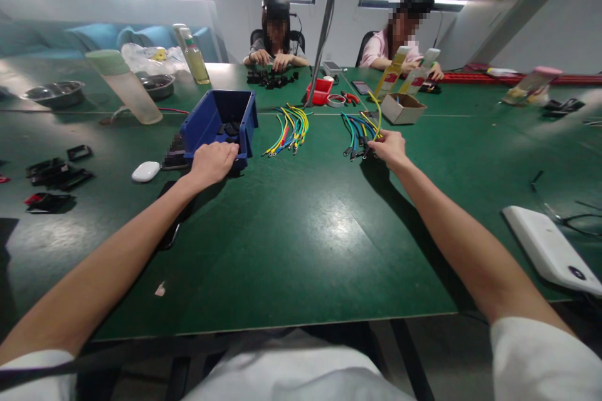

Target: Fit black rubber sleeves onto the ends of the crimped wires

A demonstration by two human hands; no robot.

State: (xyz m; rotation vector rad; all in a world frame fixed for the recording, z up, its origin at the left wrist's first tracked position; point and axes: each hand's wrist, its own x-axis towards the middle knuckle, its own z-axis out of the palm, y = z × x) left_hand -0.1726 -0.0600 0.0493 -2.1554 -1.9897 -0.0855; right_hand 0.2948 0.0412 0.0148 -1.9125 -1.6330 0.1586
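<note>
At the front rim of a blue bin (202, 116) lies my left hand (215, 161), its fingers reaching over the edge; what the fingertips touch is hidden. Small black parts (229, 130) sit inside the bin. My right hand (389, 146) is closed on a yellow-green wire (377, 114) with a black end, above a bundle of wires (352, 131) with black ends. Between the hands, a second bundle of yellow, green, red and blue wires (294, 125) with bare metal ends rests on the green table (291, 250).
Black parts (56, 172), a white case (146, 171) and a dark phone are on the left. A white device (548, 244) and glasses (583, 222) lie right. Behind stand a red bin (320, 93), a cardboard box (402, 109) and bottles. Two people sit opposite.
</note>
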